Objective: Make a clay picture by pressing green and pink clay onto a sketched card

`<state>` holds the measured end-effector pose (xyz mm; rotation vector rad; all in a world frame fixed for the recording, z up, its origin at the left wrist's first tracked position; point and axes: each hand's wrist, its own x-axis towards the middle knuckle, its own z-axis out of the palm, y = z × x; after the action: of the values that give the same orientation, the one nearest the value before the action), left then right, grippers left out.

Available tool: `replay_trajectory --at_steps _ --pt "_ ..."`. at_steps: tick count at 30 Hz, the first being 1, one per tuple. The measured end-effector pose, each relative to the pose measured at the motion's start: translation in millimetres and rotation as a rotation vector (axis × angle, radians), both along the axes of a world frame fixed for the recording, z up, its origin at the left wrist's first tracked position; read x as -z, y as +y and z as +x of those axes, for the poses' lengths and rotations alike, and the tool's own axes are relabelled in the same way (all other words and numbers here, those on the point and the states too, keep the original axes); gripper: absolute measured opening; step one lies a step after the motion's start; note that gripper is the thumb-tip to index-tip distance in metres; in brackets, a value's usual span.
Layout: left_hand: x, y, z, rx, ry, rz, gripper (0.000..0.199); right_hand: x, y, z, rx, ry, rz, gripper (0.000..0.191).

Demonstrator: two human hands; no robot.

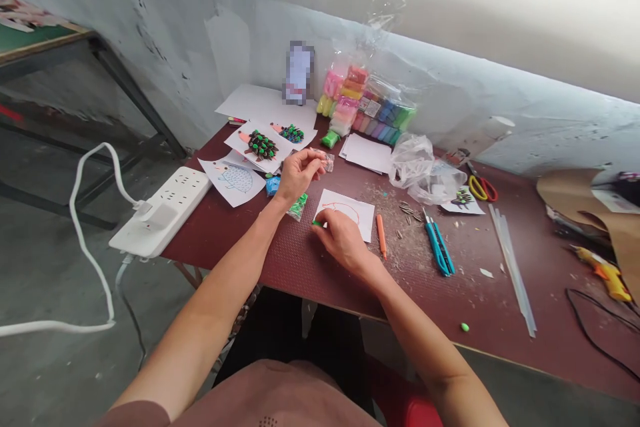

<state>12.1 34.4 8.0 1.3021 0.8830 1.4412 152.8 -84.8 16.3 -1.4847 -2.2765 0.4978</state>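
My left hand (pixel 300 175) is raised over the table with thumb and fingers pinched together. A small clear packet (pixel 329 161) with pinkish contents shows right at its fingertips; whether the hand grips it I cannot tell. My right hand (pixel 344 239) is closed, its fingertips pinching a small green piece (pixel 316 223). It covers the lower part of a white paper (pixel 367 213) with an orange outline drawing. Between my hands lies a clear bag of green pieces (pixel 299 205), beside a blue packet (pixel 273 185). An orange marker (pixel 381 237) rests right of the paper.
Decorated hedgehog pictures (pixel 260 147) and a blue drawing (pixel 235 178) lie left, near a white power strip (pixel 165 210). Bags of coloured clay (pixel 385 113) stand behind. Rightward are seeds (pixel 410 212), a teal cutter (pixel 440 247), scissors (pixel 483 188), glue sticks (pixel 513 270) and a glue gun (pixel 603 270).
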Motion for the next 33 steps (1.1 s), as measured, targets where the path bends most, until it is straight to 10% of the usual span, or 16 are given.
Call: replay_trajectory --at_steps 3,9,16,21,26,33 --pt "4.2 -5 5 0.083 0.055 0.006 0.012 -0.2 9 6 0.110 0.082 0.026 0.005" --pt "3.7 0 -6 -0.063 0.101 0.020 0.011 -4.7 15 -16 -0.121 -0.009 0.051 0.021" --pt "3.1 6 -22 -0.171 0.114 0.018 0.011 5.6 55 -38 0.055 -0.228 0.086 0.024" --pt "1.9 5 -21 -0.156 0.165 0.069 0.011 17.1 61 -27 0.142 0.155 -0.013 0.010" --pt "2.9 0 -17 0.111 0.281 0.057 0.025 14.1 67 6 0.324 0.771 -0.145 0.038" --pt "12.9 -2 -12 0.438 0.168 -0.192 0.030 0.9 71 22 0.392 0.921 -0.161 0.053"
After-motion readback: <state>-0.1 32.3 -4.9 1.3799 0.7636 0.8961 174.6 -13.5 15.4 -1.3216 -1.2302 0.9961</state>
